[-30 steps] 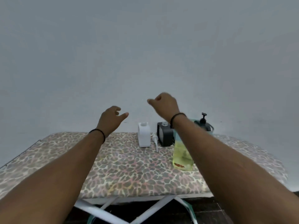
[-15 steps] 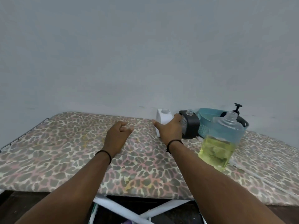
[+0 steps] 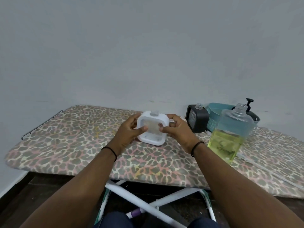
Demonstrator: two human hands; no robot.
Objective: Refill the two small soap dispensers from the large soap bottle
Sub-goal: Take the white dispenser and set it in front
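A small white square soap dispenser (image 3: 152, 129) with an open neck stands mid-board. My left hand (image 3: 130, 134) grips its left side and my right hand (image 3: 176, 130) grips its right side, thumbs on its clear front. A small black dispenser (image 3: 197, 120), also uncapped, stands behind and to the right. The large clear soap bottle (image 3: 230, 134), uncapped and about half full of yellow-green liquid, stands at the right near the board's front edge.
The leopard-print ironing board (image 3: 74, 145) carries everything. A teal basket (image 3: 217, 111) with a black pump head (image 3: 249, 102) in it sits at the back right against the grey wall. White crossed legs (image 3: 148, 199) show below.
Both hands came down from in front of the wall. They took hold of the white dispenser and drew it forward from beside the black one toward the board's middle.
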